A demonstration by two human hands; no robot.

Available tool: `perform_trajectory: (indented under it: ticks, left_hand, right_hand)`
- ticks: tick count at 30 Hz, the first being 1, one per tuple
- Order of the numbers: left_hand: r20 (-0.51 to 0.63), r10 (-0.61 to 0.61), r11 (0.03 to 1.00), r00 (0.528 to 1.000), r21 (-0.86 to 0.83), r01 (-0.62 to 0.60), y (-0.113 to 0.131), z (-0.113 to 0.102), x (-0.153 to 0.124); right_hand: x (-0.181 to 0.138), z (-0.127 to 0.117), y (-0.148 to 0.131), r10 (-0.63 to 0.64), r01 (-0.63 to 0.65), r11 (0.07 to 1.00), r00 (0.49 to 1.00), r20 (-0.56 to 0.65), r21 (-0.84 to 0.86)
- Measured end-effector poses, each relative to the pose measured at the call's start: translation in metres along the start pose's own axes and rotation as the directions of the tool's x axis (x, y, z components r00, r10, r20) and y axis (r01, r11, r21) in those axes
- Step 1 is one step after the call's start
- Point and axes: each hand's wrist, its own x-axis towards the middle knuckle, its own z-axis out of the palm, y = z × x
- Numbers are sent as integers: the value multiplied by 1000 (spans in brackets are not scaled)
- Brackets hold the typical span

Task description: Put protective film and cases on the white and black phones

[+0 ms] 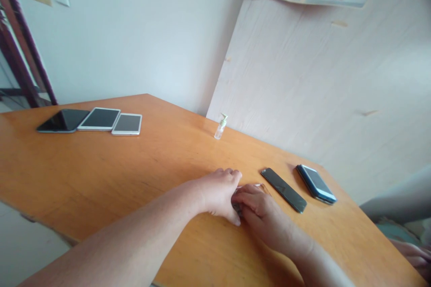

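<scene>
Near the middle of the wooden table, my left hand [222, 195] curls around the left end of a small clear phone case [266, 188], thumb towards me. Pressed against the same thing from the right is my right hand [259, 213], its fingers bent over it. Most of the case is covered by both hands; only a see-through rounded edge and a dark grey patch between the hands show. Just right of my right hand lies a dark phone [284, 189], flat on the table.
A stack of phones [317, 184] lies further right. Behind the hands stands a small clear pump bottle [219, 128]. At the far left lie a black tablet [63, 121], a white tablet [100, 119] and a smaller white device [127, 124]. The wooden table [161, 152] meets the wall behind.
</scene>
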Motion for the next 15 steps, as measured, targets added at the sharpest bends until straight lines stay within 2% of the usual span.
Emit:
perform_trajectory:
  ticks: [5, 8, 10, 13, 15]
  left_hand:
    - [3, 17, 1000, 1000, 5, -17, 0, 0, 0]
    - [2, -1, 1000, 1000, 16, 1, 0, -1, -1]
    - [11, -17, 1000, 1000, 26, 17, 0, -1, -1]
    - [25, -11, 999, 1000, 45, 10, 0, -1, 0]
    - [23, 0, 999, 1000, 55, -1, 1, -1, 0]
  right_hand:
    - [5, 4, 6, 89, -92, 966, 996, -21, -241]
    - [0, -5, 15, 192, -181, 915, 981, -5, -360]
    - [-6, -15, 27, 279, -267, 860, 960, -39, -435]
    - [-15, -27, 42, 383, -389, 779, 916, -118, -492]
    - [-16, -28, 41, 398, -407, 775, 909, -128, -484]
